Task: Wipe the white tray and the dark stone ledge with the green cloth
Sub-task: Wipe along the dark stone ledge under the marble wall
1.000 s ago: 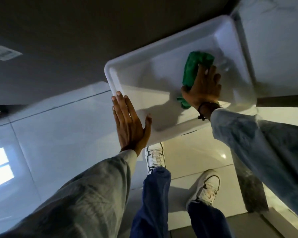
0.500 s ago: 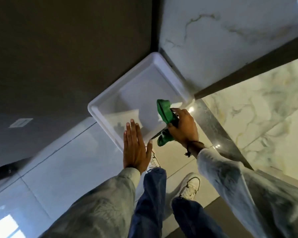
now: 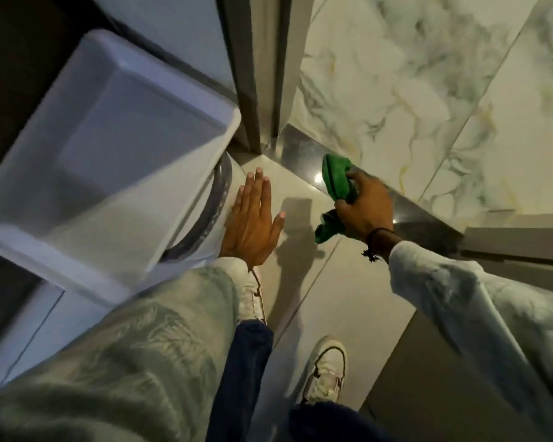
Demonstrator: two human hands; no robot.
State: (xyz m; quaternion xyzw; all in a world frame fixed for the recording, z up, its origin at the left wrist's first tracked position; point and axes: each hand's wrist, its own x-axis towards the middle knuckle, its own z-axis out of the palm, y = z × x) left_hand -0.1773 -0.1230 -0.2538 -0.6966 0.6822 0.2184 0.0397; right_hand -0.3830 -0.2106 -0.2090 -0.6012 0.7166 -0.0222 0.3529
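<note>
The white tray fills the left of the head view, resting on a white appliance top. My left hand lies flat with fingers spread, just right of the tray's near corner. My right hand is shut on the bunched green cloth, held over the dark stone ledge, which runs diagonally below the marble wall. Whether the cloth touches the ledge is unclear.
A marble-tiled wall rises behind the ledge. A grey vertical frame stands between tray and wall. Below are a pale tiled floor and my white shoes. A dark curved rim shows under the tray's edge.
My right hand has carried the green cloth out of the tray and rightwards to the dark ledge. The view swung right; my left hand stays flat beside the tray.
</note>
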